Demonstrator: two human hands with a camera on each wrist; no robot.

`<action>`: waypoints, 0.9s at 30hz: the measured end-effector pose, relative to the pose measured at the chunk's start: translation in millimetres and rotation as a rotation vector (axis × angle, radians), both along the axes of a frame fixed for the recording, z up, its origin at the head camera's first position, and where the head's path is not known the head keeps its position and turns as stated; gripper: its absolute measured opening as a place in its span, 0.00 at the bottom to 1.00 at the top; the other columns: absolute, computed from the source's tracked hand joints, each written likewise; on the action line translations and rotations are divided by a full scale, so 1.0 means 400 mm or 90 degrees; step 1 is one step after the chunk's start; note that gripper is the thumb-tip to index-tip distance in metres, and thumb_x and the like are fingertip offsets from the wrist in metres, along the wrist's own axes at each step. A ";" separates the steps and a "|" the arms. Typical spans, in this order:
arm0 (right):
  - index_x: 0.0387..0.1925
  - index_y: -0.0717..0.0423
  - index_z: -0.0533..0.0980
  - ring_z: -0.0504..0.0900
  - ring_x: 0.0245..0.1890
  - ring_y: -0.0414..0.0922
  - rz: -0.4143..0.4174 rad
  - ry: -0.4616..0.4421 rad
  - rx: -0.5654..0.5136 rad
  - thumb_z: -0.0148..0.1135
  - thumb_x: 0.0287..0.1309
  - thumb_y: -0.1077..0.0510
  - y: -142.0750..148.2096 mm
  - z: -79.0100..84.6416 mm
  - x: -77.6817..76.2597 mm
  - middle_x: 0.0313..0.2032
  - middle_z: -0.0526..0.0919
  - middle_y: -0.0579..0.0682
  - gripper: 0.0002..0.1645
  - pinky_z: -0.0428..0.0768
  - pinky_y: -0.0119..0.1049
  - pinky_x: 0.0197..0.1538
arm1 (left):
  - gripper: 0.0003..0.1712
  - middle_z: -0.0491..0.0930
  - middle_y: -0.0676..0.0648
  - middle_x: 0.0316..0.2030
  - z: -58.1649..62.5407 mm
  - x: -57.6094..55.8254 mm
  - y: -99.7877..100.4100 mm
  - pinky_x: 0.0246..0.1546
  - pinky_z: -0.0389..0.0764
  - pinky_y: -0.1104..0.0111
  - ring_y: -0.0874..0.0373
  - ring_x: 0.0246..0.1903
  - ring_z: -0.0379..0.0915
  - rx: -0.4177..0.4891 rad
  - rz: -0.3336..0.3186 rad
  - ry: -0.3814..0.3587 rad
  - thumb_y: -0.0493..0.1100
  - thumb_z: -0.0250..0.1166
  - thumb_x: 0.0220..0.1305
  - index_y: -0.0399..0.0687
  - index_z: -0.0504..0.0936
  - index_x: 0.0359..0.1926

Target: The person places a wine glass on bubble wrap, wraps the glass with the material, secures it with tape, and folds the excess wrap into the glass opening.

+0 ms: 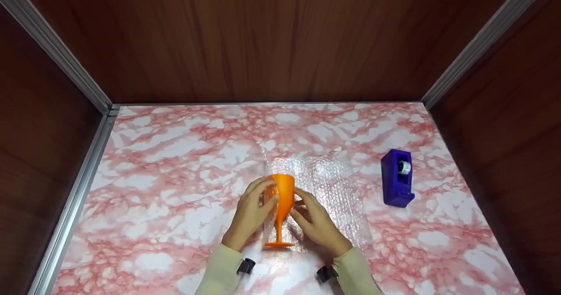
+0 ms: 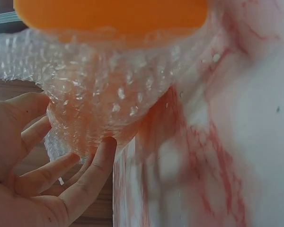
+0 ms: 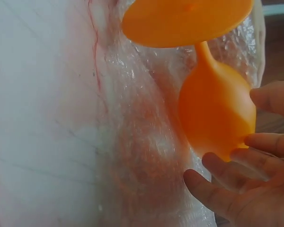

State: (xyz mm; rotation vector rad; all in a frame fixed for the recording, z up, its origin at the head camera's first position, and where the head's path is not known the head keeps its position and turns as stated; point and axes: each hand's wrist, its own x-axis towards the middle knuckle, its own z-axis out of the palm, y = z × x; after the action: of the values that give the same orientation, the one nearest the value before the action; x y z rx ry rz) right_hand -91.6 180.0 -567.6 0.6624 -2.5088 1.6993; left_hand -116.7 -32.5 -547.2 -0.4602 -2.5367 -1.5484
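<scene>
An orange plastic goblet (image 1: 285, 194) lies on a sheet of bubble wrap (image 1: 337, 198), its foot toward the person. My left hand (image 1: 252, 209) holds the bowl from the left, thumb across its side. In the left wrist view a flap of bubble wrap (image 2: 99, 90) covers the bowl on that side, under the fingers of the left hand (image 2: 19, 201). On the other side, the right hand (image 1: 316, 220) has its thumb and fingertips on the bowl. The right wrist view shows the goblet (image 3: 217, 109) bare there, with the right hand (image 3: 260, 182) around its rim end.
A purple tape dispenser (image 1: 396, 179) with a roll of clear tape stands to the right on the red-and-white marbled tabletop (image 1: 175, 163). Brown wood-grain panels (image 1: 263, 40) with metal edge rails enclose the table at the back and sides.
</scene>
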 end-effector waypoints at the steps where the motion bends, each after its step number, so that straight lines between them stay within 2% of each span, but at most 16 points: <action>1: 0.72 0.61 0.62 0.79 0.51 0.59 -0.001 -0.005 -0.007 0.62 0.66 0.67 -0.002 0.001 0.001 0.63 0.70 0.61 0.36 0.80 0.53 0.53 | 0.21 0.71 0.39 0.64 0.002 0.000 0.001 0.56 0.77 0.54 0.46 0.57 0.74 -0.009 0.001 0.004 0.42 0.70 0.65 0.46 0.81 0.58; 4: 0.74 0.60 0.59 0.81 0.46 0.55 -0.004 -0.021 -0.010 0.63 0.67 0.64 -0.006 0.005 0.004 0.66 0.68 0.60 0.38 0.82 0.50 0.48 | 0.21 0.71 0.41 0.65 0.008 0.001 0.002 0.62 0.71 0.54 0.46 0.62 0.70 -0.033 0.002 0.008 0.44 0.70 0.65 0.47 0.81 0.58; 7: 0.75 0.55 0.58 0.83 0.41 0.50 -0.006 -0.029 0.009 0.63 0.68 0.60 -0.009 0.006 0.005 0.66 0.69 0.55 0.39 0.84 0.45 0.43 | 0.22 0.71 0.41 0.64 0.018 0.001 0.003 0.63 0.70 0.54 0.46 0.62 0.70 -0.056 0.003 0.009 0.44 0.71 0.65 0.47 0.82 0.58; 11: 0.75 0.53 0.59 0.83 0.36 0.45 -0.007 -0.005 0.058 0.61 0.70 0.56 -0.007 0.003 0.006 0.55 0.75 0.54 0.37 0.83 0.40 0.40 | 0.22 0.72 0.39 0.63 0.032 -0.003 0.011 0.61 0.72 0.53 0.43 0.59 0.72 -0.100 0.003 0.032 0.44 0.71 0.63 0.47 0.82 0.58; 14: 0.75 0.51 0.60 0.81 0.32 0.44 -0.006 0.022 0.086 0.60 0.71 0.55 -0.002 0.003 0.005 0.48 0.76 0.53 0.36 0.81 0.36 0.36 | 0.22 0.72 0.39 0.62 0.038 -0.006 0.022 0.59 0.73 0.51 0.41 0.58 0.73 -0.130 0.004 0.053 0.44 0.72 0.63 0.46 0.83 0.57; 18: 0.75 0.48 0.60 0.79 0.29 0.41 0.006 0.045 0.105 0.59 0.71 0.57 0.002 0.008 0.001 0.55 0.74 0.52 0.35 0.80 0.34 0.34 | 0.22 0.72 0.38 0.62 0.039 -0.005 0.037 0.53 0.77 0.50 0.40 0.53 0.74 -0.160 0.017 0.066 0.46 0.72 0.62 0.48 0.83 0.57; 21: 0.76 0.46 0.61 0.79 0.31 0.39 0.023 0.050 0.113 0.59 0.71 0.58 0.003 0.011 0.000 0.64 0.70 0.53 0.35 0.81 0.33 0.35 | 0.22 0.71 0.38 0.62 0.038 -0.003 0.046 0.46 0.80 0.52 0.41 0.50 0.75 -0.177 0.028 0.078 0.47 0.73 0.62 0.49 0.84 0.57; 24: 0.75 0.46 0.62 0.79 0.33 0.38 0.025 0.046 0.118 0.58 0.72 0.58 0.003 0.010 0.000 0.67 0.67 0.53 0.34 0.82 0.33 0.35 | 0.22 0.71 0.39 0.62 0.040 -0.001 0.052 0.43 0.81 0.53 0.42 0.49 0.74 -0.187 0.031 0.082 0.47 0.73 0.61 0.50 0.84 0.57; 27: 0.75 0.43 0.63 0.81 0.40 0.40 0.009 0.032 0.124 0.56 0.73 0.56 0.002 0.010 0.000 0.68 0.68 0.51 0.32 0.82 0.36 0.43 | 0.23 0.71 0.39 0.62 0.043 0.003 0.053 0.43 0.81 0.53 0.42 0.49 0.74 -0.190 0.028 0.074 0.48 0.73 0.62 0.51 0.84 0.57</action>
State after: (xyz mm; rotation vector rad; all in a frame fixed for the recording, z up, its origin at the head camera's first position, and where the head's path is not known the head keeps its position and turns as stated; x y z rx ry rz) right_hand -91.5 180.7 -563.4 0.7267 -2.6630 1.4348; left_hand -115.6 -11.4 -530.0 -0.5072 -2.6744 -1.0959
